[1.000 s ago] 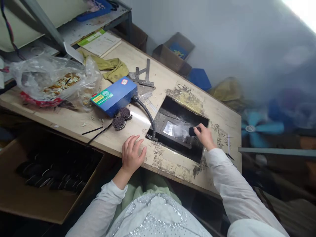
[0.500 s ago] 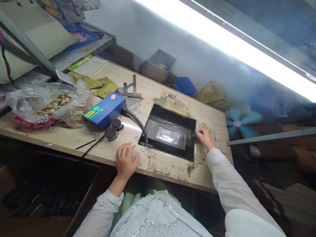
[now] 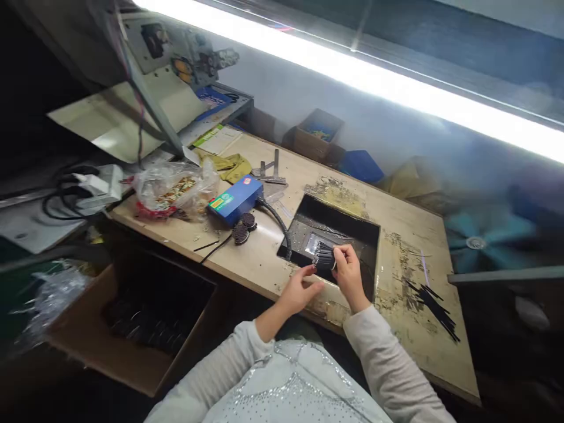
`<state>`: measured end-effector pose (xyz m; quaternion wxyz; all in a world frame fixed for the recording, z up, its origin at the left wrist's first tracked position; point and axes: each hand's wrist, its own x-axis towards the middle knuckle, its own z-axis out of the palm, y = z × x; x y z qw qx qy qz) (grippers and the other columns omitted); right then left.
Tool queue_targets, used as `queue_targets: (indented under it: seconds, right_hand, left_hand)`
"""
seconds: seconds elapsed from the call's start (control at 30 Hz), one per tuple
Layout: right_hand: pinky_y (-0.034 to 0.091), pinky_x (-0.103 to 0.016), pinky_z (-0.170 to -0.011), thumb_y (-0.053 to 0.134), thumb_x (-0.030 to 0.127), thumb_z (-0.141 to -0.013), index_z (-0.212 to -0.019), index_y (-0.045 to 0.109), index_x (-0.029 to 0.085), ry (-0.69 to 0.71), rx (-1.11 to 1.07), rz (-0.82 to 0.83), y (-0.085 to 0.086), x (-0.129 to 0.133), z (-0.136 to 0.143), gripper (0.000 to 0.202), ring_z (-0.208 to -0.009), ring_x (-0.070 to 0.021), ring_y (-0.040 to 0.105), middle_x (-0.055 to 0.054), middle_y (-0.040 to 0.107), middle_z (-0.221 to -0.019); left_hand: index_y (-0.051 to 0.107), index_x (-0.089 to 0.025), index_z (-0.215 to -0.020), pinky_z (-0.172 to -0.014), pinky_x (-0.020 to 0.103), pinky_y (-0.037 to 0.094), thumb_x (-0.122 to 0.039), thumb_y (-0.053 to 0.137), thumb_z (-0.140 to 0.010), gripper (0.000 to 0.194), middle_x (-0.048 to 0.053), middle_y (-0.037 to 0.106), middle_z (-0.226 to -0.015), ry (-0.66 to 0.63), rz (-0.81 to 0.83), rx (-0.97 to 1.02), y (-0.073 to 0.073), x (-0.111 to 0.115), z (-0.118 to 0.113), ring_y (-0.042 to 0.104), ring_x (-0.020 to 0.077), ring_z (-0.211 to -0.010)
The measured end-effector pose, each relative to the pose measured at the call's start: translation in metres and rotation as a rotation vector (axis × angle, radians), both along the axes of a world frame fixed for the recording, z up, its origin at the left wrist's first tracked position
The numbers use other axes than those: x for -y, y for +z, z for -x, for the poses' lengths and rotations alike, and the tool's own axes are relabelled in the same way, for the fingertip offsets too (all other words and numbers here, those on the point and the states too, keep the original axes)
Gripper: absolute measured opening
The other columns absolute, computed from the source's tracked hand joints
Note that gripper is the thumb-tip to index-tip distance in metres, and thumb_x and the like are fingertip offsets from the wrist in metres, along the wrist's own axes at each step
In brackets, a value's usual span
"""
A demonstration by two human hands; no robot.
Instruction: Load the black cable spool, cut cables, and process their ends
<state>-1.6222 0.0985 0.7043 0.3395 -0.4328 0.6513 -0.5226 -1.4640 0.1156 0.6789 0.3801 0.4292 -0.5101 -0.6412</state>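
Note:
My right hand (image 3: 350,275) is closed on a bundle of thin black strips (image 3: 324,257), held over the front part of the dark recess (image 3: 352,220) in the table. The bundle's left end is speckled with light tips. My left hand (image 3: 299,289) is beside that end, thumb and fingers apart, its fingertips close to the bundle; whether they touch it is unclear. Under the bundle, a shiny rectangular plate (image 3: 314,242) shows in the recess. A blue box (image 3: 238,200) with a black corrugated hose (image 3: 279,220) leading into the recess stands to the left.
Two dark round bundles (image 3: 244,228) lie by the blue box. Loose black strips (image 3: 436,308) are on the table at right. A plastic bag (image 3: 176,188), metal squares (image 3: 271,170) and a fan (image 3: 476,242) surround the work area. An open carton (image 3: 145,367) stands below left.
My right hand has moved left from the recess's right edge with the black bundle. My left hand has left the table edge and come near it. The view has shifted, showing more at left.

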Motion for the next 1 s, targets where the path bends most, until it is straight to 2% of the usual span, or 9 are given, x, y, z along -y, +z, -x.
queue_targets:
  seconds: [0.03,0.1,0.2,0.3,0.4,0.5,0.73,1.0]
  right_hand:
    - [0.041,-0.024,-0.055,0.058,0.054,-0.082,-0.087,0.056,0.021,-0.015,0.042,0.04,-0.002,-0.007,-0.017,0.034,-0.061,-0.0126,0.048,0.003,0.053,-0.073]
    - [0.047,-0.028,-0.068,0.056,0.053,-0.084,-0.093,0.055,0.023,-0.01,0.177,0.102,-0.007,-0.022,-0.044,0.032,-0.075,-0.0151,0.055,-0.001,0.058,-0.086]
    - [0.051,-0.035,-0.078,0.056,0.054,-0.084,-0.101,0.052,0.027,0.081,0.487,0.106,-0.015,-0.04,-0.064,0.032,-0.086,-0.0181,0.061,-0.003,0.061,-0.1]
    - [0.051,-0.039,-0.088,0.058,0.054,-0.082,-0.107,0.055,0.028,0.188,0.698,0.038,-0.018,-0.054,-0.068,0.036,-0.098,-0.0213,0.062,-0.004,0.064,-0.108]
    - [0.049,-0.044,-0.095,0.059,0.056,-0.081,-0.115,0.059,0.028,0.239,0.776,-0.056,-0.018,-0.063,-0.065,0.044,-0.11,-0.0251,0.06,-0.006,0.065,-0.117]
    - [0.048,-0.043,-0.099,0.065,0.057,-0.077,-0.115,0.063,0.028,0.247,0.845,-0.118,-0.017,-0.067,-0.065,0.048,-0.113,-0.0256,0.059,-0.005,0.065,-0.12]
    - [0.046,-0.036,-0.102,0.071,0.05,-0.076,-0.107,0.068,0.029,0.261,1.038,-0.095,-0.016,-0.073,-0.071,0.038,-0.106,-0.0207,0.06,-0.001,0.069,-0.108]
    - [0.045,-0.041,-0.103,0.067,0.053,-0.077,-0.101,0.068,0.028,0.269,0.979,-0.102,-0.015,-0.074,-0.073,0.034,-0.106,-0.0237,0.06,-0.004,0.068,-0.107]
  left_hand:
    - [0.065,-0.018,-0.112,-0.098,0.047,0.046,-0.054,0.073,-0.069,0.057,0.014,0.068,-0.114,-0.007,-0.096,-0.113,0.008,-0.002,0.009,0.061,0.0303,-0.111]
    - [0.065,-0.019,-0.116,-0.105,0.045,0.042,-0.055,0.075,-0.067,0.061,0.012,0.066,-0.119,0.062,-0.19,-0.313,0.022,-0.005,0.02,0.057,0.0292,-0.119]
    - [0.065,-0.02,-0.117,-0.109,0.044,0.039,-0.05,0.077,-0.068,0.059,0.01,0.064,-0.125,0.161,-0.192,-0.4,0.034,-0.007,0.016,0.056,0.0278,-0.12]
    - [0.067,-0.02,-0.113,-0.11,0.045,0.037,-0.041,0.08,-0.067,0.052,0.011,0.064,-0.123,0.143,0.004,-0.245,0.039,-0.008,0.0,0.056,0.0284,-0.119]
    - [0.07,-0.023,-0.109,-0.113,0.046,0.033,-0.035,0.076,-0.072,0.04,0.011,0.061,-0.126,0.085,0.287,-0.049,0.042,-0.008,-0.013,0.049,0.0287,-0.125]
    - [0.07,-0.023,-0.108,-0.114,0.049,0.03,-0.034,0.071,-0.077,0.033,0.01,0.059,-0.128,0.043,0.448,0.084,0.044,-0.009,-0.019,0.042,0.0292,-0.132]
    - [0.069,-0.022,-0.106,-0.114,0.049,0.032,-0.035,0.068,-0.079,0.029,0.008,0.059,-0.129,0.035,0.53,0.211,0.05,-0.014,-0.022,0.039,0.0285,-0.134]
    - [0.069,-0.022,-0.099,-0.113,0.05,0.032,-0.035,0.067,-0.081,0.023,0.008,0.06,-0.128,0.025,0.552,0.242,0.054,-0.014,-0.025,0.039,0.0283,-0.134]
